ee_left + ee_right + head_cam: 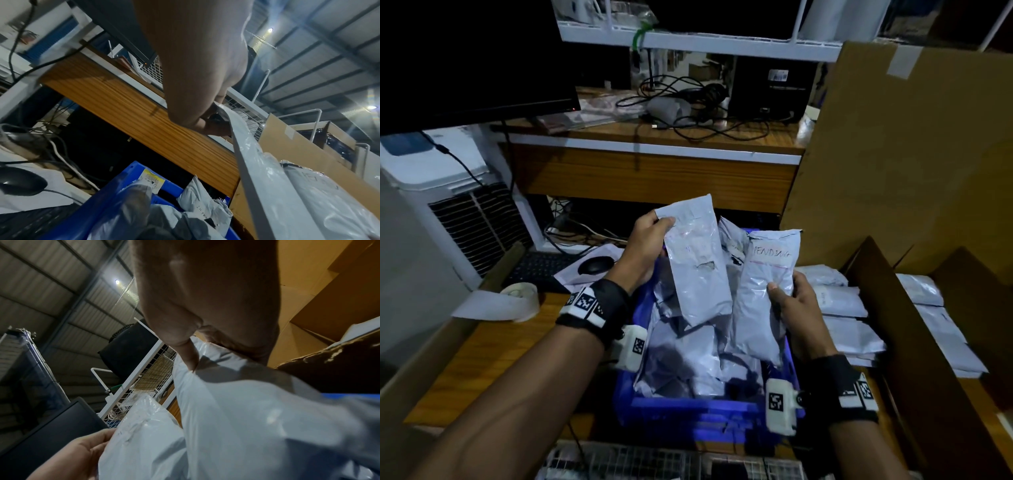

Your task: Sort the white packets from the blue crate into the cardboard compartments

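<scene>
A blue crate (688, 414) full of white packets sits on the wooden table before me. My left hand (650, 240) holds up one white packet (695, 263) by its upper left corner, thumb on its face. My right hand (791, 298) grips a second packet (763, 294), marked "PENDING", at its right edge; both hang above the crate. In the left wrist view the fingers (205, 125) pinch the packet's edge (257, 162). The right wrist view shows the thumb (189, 353) pressed on its packet (257, 418). Cardboard compartments (893, 325) on the right hold stacked packets (842, 308).
A tall cardboard sheet (911, 154) stands behind the compartments. A tape roll (520, 298), keyboard (541, 267) and mouse (595, 265) lie to the left. A wooden shelf (654, 171) with cables is behind the crate, a dark monitor (465, 61) at upper left.
</scene>
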Motion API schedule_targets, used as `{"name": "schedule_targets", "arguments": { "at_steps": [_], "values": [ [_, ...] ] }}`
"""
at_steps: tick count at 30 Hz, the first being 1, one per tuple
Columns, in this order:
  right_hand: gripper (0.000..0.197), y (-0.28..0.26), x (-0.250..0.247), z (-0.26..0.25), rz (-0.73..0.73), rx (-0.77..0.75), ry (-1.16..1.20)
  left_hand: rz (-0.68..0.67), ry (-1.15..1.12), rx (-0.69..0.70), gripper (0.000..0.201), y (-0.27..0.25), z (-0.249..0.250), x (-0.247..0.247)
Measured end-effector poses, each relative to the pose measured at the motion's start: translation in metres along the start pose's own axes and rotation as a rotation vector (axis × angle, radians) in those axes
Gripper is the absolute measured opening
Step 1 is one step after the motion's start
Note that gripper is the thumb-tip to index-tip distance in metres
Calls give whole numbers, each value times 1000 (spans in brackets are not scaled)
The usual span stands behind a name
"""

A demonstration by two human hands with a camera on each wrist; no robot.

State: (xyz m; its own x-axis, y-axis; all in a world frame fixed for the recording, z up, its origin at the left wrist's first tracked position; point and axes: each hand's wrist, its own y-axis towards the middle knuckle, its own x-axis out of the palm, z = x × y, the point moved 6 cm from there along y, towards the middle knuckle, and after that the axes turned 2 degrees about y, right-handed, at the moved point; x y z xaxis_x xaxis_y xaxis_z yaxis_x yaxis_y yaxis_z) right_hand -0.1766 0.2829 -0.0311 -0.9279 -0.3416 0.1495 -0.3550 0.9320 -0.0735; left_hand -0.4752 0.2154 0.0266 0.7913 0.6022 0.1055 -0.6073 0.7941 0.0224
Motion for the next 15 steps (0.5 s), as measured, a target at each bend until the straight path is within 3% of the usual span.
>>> {"name": "schedule_targets", "arguments": {
  "at_steps": [8, 15],
  "values": [
    [30, -15, -3, -7, -26, -11, 101, -50, -58, -10, 17, -14, 11, 7],
    [36, -37, 10, -35, -181, -25, 175, -163, 15, 95, 24, -24, 25, 22]
  ]
}}
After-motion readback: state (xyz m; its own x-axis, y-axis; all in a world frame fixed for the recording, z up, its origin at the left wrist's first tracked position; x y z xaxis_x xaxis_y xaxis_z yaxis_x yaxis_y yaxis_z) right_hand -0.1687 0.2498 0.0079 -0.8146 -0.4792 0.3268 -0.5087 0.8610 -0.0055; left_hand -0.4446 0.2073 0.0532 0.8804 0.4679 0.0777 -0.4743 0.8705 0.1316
